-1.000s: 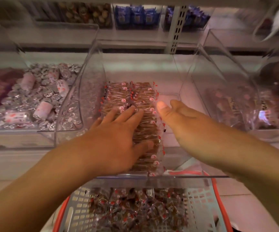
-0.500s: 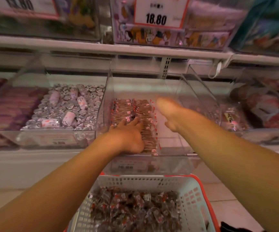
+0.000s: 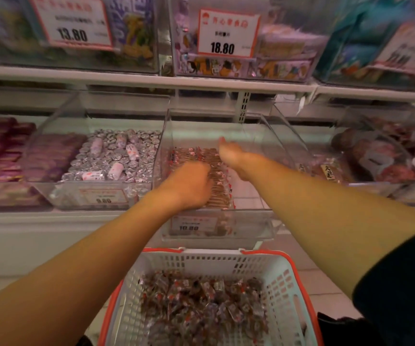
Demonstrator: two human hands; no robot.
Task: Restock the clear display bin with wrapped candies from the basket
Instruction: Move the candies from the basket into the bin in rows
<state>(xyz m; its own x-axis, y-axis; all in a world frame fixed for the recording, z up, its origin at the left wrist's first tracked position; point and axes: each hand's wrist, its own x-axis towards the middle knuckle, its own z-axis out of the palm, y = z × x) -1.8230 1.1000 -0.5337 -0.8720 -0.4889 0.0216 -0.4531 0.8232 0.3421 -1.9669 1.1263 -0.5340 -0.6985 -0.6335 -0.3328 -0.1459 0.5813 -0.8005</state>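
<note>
Nearest the camera, on the floor below the shelf, sits the basket [image 3: 286, 290], white lattice with an orange rim, holding a loose heap of wrapped candies [image 3: 201, 303]; plenty of stock left, so restocking looks less than half done. Above and beyond it, the clear display bin [image 3: 248, 221] has one neat block of aligned candies [image 3: 216, 176] against its left wall; the right half of its floor is bare. Left hand [image 3: 189, 186] rests knuckles-up on that block, fingers curled down onto the rows, pressing rather than pinching as far as I can judge. Right hand [image 3: 233, 156] reaches to the block's far right corner; motion blur, so its grip cannot be told, and nothing is visibly held in it. Judgement: step in hand is squaring the stack. Keep the left hand steady as a stop, push the right edge flush, then start a second column beside it. Farther left, a neighbouring bin [image 3: 51, 193] of silver-wrapped sweets; above, price cards.
</note>
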